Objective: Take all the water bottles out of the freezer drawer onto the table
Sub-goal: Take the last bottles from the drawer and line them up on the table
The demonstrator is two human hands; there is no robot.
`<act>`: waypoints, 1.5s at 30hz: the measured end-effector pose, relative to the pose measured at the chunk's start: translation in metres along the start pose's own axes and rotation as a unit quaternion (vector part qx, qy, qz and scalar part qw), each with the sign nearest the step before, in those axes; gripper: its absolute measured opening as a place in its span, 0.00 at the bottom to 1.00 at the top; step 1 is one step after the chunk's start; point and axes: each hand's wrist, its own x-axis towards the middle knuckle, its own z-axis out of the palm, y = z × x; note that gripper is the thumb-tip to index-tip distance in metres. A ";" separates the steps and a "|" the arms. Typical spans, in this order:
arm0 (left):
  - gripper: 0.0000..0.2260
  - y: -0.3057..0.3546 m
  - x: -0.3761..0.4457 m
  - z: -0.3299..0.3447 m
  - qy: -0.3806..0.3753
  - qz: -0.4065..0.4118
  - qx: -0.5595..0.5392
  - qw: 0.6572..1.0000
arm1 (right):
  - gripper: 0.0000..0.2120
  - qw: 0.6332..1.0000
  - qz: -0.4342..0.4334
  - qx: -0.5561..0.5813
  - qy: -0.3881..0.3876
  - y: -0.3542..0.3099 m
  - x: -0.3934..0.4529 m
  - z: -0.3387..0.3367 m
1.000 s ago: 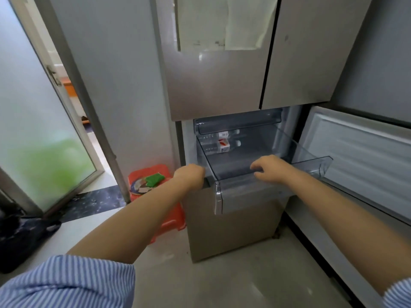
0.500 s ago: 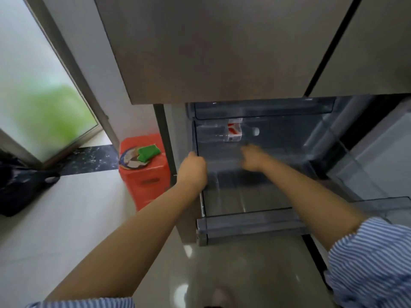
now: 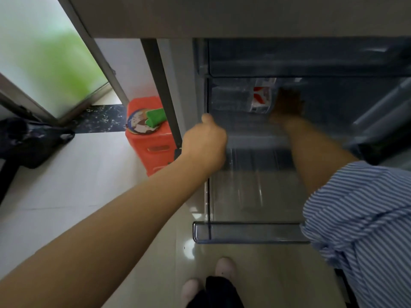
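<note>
While the left hand (image 3: 205,141) keeps its grip on the left wall of the clear freezer drawer (image 3: 249,233), fingers curled over the rim just as half a second ago, the right hand (image 3: 287,105) has gone deeper than before, from the middle of the drawer to its far end under the fridge body. It now lies right beside a water bottle (image 3: 244,96) resting on its side at the back of the drawer, its red and white label (image 3: 261,96) toward the hand. The hand is dark and blurred there, so I cannot tell whether its fingers are spread or already curled round the bottle, nor whether they touch it. A second bottle seen a second ago behind the first cannot be made out now. The view has also tipped further down than in the earlier frames: the drawer's front lip sits lower in the picture, and two pale shoes (image 3: 224,266) now show on the glossy floor (image 3: 66,192) below it. A striped blue sleeve (image 3: 360,218) covers the right upper arm. To the left of the fridge stands a red stool (image 3: 151,143) with a green object (image 3: 155,116) on top, unchanged, and a dark bag (image 3: 29,141) lies on the floor near the glass door (image 3: 44,70).
</note>
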 end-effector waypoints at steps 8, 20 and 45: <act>0.13 -0.001 -0.004 0.015 0.060 -0.043 -0.081 0.994 | 0.07 0.933 -0.132 -0.077 -0.324 0.033 -0.068 -0.015; 0.17 0.005 -0.005 0.010 0.034 0.005 0.028 0.999 | 0.41 0.994 -0.072 -0.021 -0.081 0.047 -0.044 -0.015; 0.16 0.007 0.001 0.004 -0.010 0.049 0.053 0.997 | 0.25 0.996 0.019 0.048 -0.068 0.075 -0.065 -0.032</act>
